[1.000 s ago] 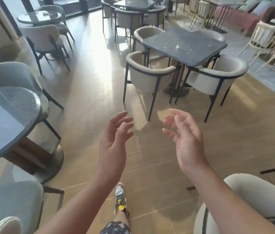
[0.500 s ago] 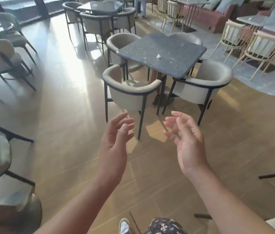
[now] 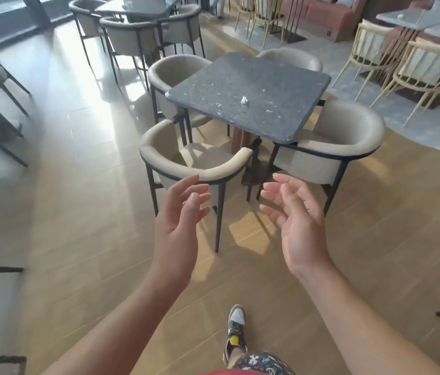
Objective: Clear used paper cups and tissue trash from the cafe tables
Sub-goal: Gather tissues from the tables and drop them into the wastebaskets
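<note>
A small white scrunched-up tissue (image 3: 244,99) lies near the middle of the dark square bench (image 3: 281,77). Four soft chairs sit round the bench, and the closest chair (image 3: 194,169) is at its near corner. Both hands are up in the air on the near side of the bench, well apart from it. The left hand (image 3: 178,226) and the right hand (image 3: 294,220) have loose, spread fingers and hold nothing. Their palms face each other. A patterned shoe (image 3: 236,328) is on the wooden floor (image 3: 78,239), farther back from the bench than the hands.
</note>
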